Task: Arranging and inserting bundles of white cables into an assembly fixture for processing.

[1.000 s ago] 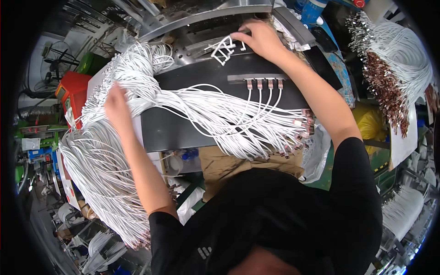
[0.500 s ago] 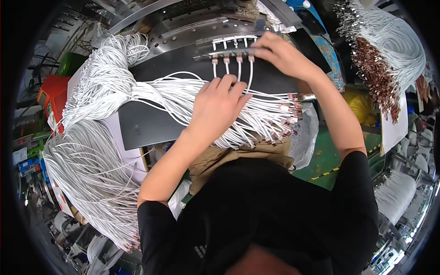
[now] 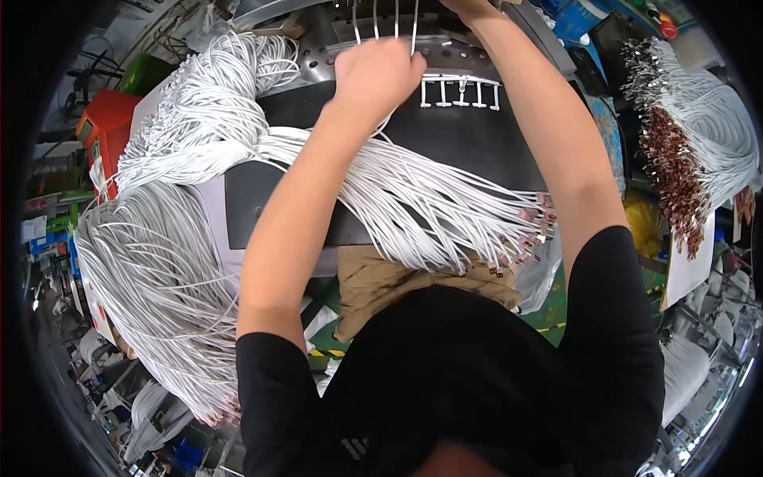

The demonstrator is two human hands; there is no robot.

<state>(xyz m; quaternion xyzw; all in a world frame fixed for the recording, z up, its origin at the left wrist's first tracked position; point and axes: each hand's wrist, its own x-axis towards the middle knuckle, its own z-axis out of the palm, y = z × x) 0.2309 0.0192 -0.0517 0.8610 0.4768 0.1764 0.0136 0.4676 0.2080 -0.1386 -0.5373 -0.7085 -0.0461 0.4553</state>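
Up at the top of the black mat (image 3: 477, 143), my left hand (image 3: 377, 75) is curled into a fist around thin white wires (image 3: 397, 20). My right hand (image 3: 469, 6) is cut off by the edge, so I cannot tell its grip. Below lies the big white wire bundle (image 3: 413, 203)

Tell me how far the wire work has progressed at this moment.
Done: a bundle of terminal-tipped wires hangs at right. In hand: the left hand holds white wires at the metal fixture; the right hand is mostly cropped. Left: a big pile of white wires.
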